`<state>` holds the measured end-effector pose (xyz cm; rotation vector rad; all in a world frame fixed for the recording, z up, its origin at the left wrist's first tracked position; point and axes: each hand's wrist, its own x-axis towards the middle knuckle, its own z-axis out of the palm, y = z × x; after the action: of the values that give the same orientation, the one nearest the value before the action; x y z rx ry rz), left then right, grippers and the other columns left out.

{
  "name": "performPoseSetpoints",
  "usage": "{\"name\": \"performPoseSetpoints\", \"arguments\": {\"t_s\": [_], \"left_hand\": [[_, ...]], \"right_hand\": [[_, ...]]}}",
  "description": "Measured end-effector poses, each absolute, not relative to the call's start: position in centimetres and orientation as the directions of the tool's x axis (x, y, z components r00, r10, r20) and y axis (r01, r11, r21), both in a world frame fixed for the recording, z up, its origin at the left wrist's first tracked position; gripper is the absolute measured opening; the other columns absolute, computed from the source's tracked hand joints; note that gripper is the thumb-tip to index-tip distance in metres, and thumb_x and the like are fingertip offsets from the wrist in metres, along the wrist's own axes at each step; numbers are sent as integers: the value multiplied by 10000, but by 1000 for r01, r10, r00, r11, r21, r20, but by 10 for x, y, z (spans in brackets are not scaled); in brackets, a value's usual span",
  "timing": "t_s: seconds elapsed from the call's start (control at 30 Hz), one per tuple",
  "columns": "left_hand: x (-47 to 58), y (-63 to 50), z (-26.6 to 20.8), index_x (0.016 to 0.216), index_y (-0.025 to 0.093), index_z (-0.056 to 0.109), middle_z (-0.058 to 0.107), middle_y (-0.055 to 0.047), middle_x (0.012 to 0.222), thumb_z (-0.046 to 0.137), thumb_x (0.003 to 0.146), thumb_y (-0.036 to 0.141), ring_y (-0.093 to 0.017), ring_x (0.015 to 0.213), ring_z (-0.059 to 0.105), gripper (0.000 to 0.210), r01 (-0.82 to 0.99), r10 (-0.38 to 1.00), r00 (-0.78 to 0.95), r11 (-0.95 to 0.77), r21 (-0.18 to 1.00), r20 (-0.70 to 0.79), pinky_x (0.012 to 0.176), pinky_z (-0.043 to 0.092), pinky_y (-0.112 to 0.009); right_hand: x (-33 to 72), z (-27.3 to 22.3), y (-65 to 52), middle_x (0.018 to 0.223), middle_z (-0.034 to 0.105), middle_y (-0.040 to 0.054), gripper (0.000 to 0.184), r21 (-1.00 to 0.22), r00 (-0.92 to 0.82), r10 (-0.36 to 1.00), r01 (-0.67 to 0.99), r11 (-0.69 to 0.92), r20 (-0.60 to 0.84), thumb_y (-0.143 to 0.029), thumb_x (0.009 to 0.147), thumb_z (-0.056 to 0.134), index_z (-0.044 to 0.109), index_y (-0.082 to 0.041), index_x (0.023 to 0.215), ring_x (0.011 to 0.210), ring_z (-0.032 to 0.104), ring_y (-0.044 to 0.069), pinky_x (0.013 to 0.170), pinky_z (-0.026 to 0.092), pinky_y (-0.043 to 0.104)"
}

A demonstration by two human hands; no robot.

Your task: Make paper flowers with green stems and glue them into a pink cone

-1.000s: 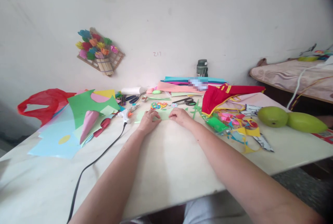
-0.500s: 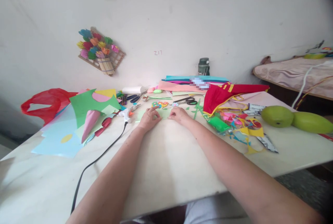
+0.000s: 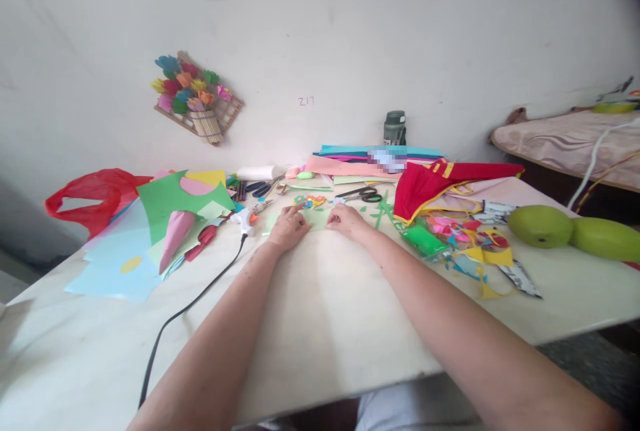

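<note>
A light green sheet of paper [image 3: 318, 220] lies on the table between my two hands. My left hand [image 3: 289, 228] rests over its left part with curled fingers, closed on the sheet. At its right edge my right hand [image 3: 345, 223] has thumb and fingers pinched together on the paper; the fingertips are small and partly hidden. Just beyond the sheet are small colourful paper flowers [image 3: 311, 201], and a pale blue flower [image 3: 339, 201] is beside my right fingers. Black-handled scissors [image 3: 369, 195] and green paper stems [image 3: 383, 211] lie right of them.
A white glue gun [image 3: 243, 219] with a black cord [image 3: 193, 304] lies left of my hands. Further left are coloured sheets [image 3: 175, 197] and a red bag [image 3: 95, 201]. On the right are red cloth [image 3: 425, 187], paper scraps [image 3: 480, 251] and green fruit [image 3: 543, 225]. A bottle [image 3: 395, 128] stands behind.
The whole view has shifted slightly, so things appear a little further right. My hands keep nearly the same pose at the light green paper.
</note>
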<state>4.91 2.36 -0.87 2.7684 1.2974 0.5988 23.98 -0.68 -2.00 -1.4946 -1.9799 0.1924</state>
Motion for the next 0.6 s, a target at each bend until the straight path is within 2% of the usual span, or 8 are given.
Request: {"name": "performPoseSetpoints", "arguments": {"t_s": [0.17,0.3,0.4,0.5,0.6], "left_hand": [[51,26,-6,702,184,593,477,-50,1272,531,728,349,-260,1192,335,178,757,789,549,-610,235,277,988,313,-413],[51,27,-6,890,204,581,518,-50,1212,565,700,356,-241,1237,303,244,778,827,493,-559,288,272,1006,295,-388],[51,28,-6,1071,229,520,492,-24,1243,553,705,374,-257,1306,180,396,796,846,485,-531,289,221,1040,213,-444],[52,28,-4,1235,242,411,360,-38,1371,528,721,394,-303,1329,49,548,816,858,486,-513,266,166,1040,135,-507],[53,28,-2,1290,271,355,286,-45,1417,506,730,437,-321,1326,-19,603,835,871,470,-491,250,140,1027,98,-541]], "right_hand": [[239,-21,-8,817,607,33,119,-506,-109,918,807,306,381,-81,673,587,658,-168,714,757,550,130,714,415,229],[239,-20,-9,884,596,46,145,-494,-113,930,821,286,350,-99,690,583,665,-178,781,788,548,145,726,419,250],[240,-20,-11,910,579,58,166,-432,-157,917,844,317,367,-119,707,589,672,-187,834,865,531,164,774,405,267],[241,-18,-14,945,554,58,234,-329,-222,885,869,370,410,-114,713,600,668,-218,911,918,499,170,822,370,276],[239,-17,-17,929,541,39,228,-253,-333,846,851,460,417,-136,762,563,657,-260,929,902,487,157,803,353,265]]}}
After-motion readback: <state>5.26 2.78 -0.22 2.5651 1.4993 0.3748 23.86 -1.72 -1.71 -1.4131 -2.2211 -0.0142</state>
